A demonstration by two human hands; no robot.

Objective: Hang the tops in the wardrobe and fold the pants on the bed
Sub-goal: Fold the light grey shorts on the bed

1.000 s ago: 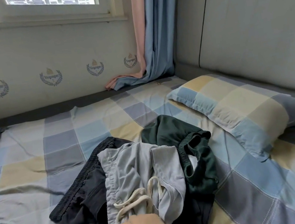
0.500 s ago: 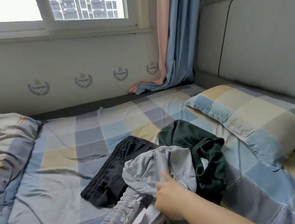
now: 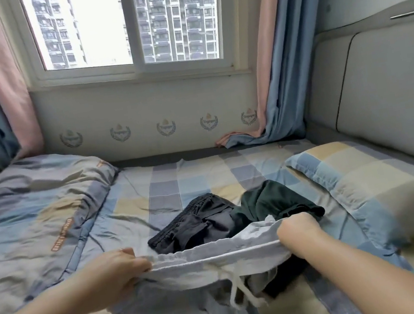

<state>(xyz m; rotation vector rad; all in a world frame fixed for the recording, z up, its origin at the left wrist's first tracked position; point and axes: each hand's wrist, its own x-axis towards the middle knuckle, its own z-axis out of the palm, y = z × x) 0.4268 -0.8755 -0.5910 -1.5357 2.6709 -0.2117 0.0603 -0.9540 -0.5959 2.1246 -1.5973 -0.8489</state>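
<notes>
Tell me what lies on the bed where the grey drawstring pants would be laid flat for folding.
The left hand and right hand hold the light grey drawstring pants by the waistband. Just beyond lie the black elastic-waist shorts and a dark green garment. The checked bedsheet past them is bare.

Beyond the bedding: a white-framed sliding window (image 3: pixel 134 67) facing grey high-rise blocks. At each side, pink and blue fabric curtains (image 3: pixel 272 69), the right pair trailing onto the ledge. Below the sill, a pale wall band (image 3: pixel 138 113) printed with laurel crests. On the right, a grey padded headboard (image 3: pixel 393 98). On the left, a folded checked quilt (image 3: pixel 31 213).
</notes>
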